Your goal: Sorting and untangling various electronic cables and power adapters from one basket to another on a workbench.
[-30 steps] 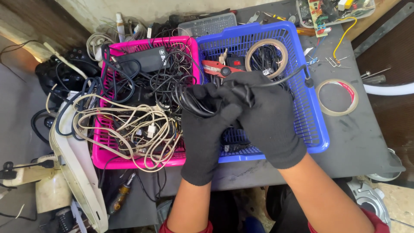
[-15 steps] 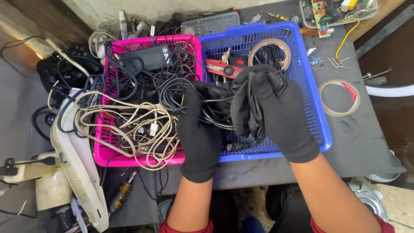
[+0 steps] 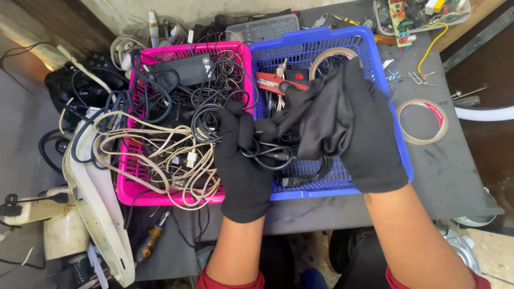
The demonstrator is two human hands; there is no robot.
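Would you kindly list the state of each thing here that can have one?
left hand: gloved, gripping the black cable
right hand: gloved, holding a black cloth
black cable: looped
pink basket: full of tangled cords
blue basket: partly filled
tape roll: lying flat

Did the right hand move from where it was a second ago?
Yes. The right hand shifted rightward over the blue basket, away from the pink basket.

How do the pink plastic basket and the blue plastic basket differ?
The pink plastic basket is heaped with beige and black cables; the blue plastic basket holds few cables, plus a red tool and a tape roll. Pink sits left, blue right. Both are slotted, rectangular and touching.
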